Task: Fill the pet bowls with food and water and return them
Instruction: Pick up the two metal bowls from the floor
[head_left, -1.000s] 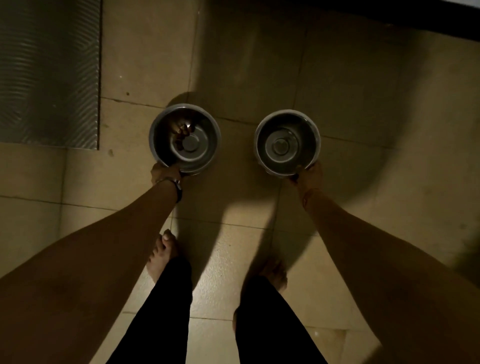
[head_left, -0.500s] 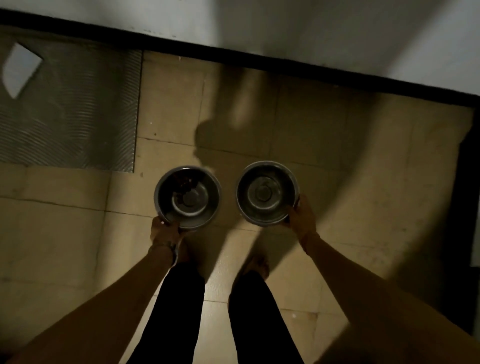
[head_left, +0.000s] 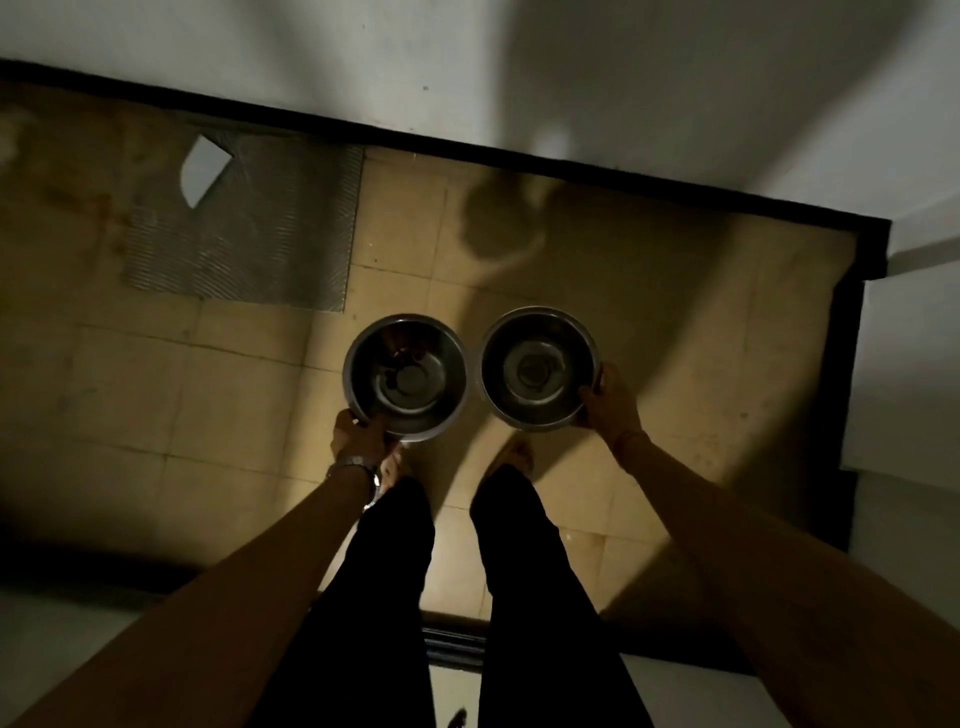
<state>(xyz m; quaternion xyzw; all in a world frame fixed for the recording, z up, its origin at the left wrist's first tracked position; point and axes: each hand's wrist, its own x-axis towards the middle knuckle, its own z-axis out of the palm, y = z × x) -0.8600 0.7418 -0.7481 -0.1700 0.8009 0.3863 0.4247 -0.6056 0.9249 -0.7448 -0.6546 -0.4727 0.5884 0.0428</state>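
Two steel bowls, contents unclear: left hand (head_left: 358, 434) grips left bowl (head_left: 406, 376), right hand (head_left: 609, 397) right bowl (head_left: 539, 366).

Dim light leaves the contents of the left round steel bowl (head_left: 405, 376) unreadable, and beyond that bowl the grey ribbed mat (head_left: 270, 244) blurs leftward.

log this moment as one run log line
left hand: grips left bowl rim | right hand: grips right bowl rim | bowls: held above tiled floor, side by side | contents: unclear
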